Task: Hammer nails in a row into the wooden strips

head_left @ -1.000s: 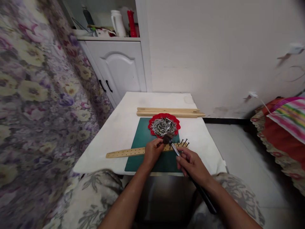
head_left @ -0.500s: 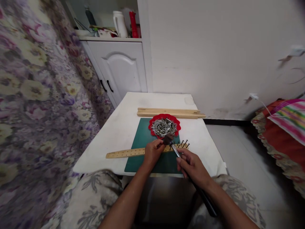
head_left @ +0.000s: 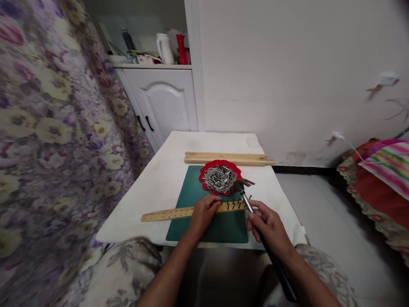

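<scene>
Beneath left hand (head_left: 203, 212), pinching a nail (head_left: 221, 203), lies wooden strip (head_left: 179, 213); right hand (head_left: 271, 227) grips hammer (head_left: 238, 186).

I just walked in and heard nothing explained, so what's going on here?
A person holds a hammer in the right hand. The left hand is at a strip of wood lying across a green mat, next to several nails standing in it. Holes run along the strip's left part. Just beyond sits a red dish full of nails.

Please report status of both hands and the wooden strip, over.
Left hand at drilled wooden strip, beside standing nails. Right hand holds hammer raised. Red dish beyond strip, apparently clear of it.
</scene>
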